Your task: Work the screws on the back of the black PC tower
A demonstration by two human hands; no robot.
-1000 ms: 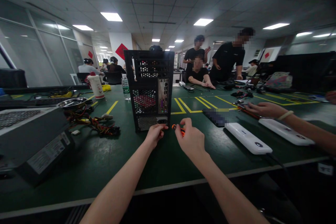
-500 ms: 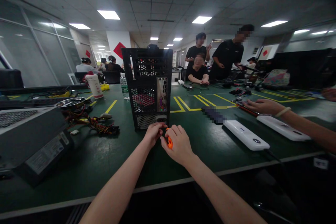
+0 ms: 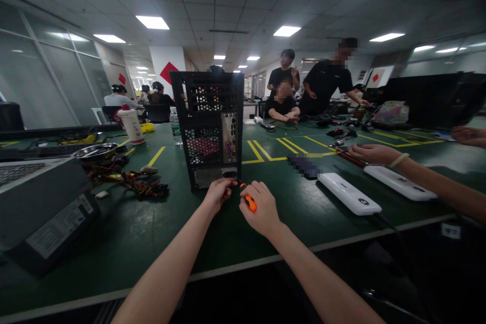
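Observation:
A black computer case [image 3: 207, 126] stands upright on the green table, its rear with port plate and honeycomb vents facing me. At its lower right corner my left hand [image 3: 219, 193] has its fingers pinched together. Whether something small is between those fingertips is too small to make out. My right hand [image 3: 261, 206] is closed round the orange and black handle of a screwdriver [image 3: 250, 202], just right of that corner. The front end of the screwdriver points toward the case and my left fingertips. Its tip is hard to see.
To the left lie a grey power supply [image 3: 41, 202], bundled cables [image 3: 140, 185], a metal bowl [image 3: 94, 150] and a white bottle [image 3: 131, 124]. Two white power banks [image 3: 347, 193] lie on the right, near another person's hand [image 3: 374, 154]. More people are behind the table.
My right hand and the screwdriver have drawn slightly back from the case corner, and the handle has turned. My left hand stays at the corner. The whole view has shifted a little.

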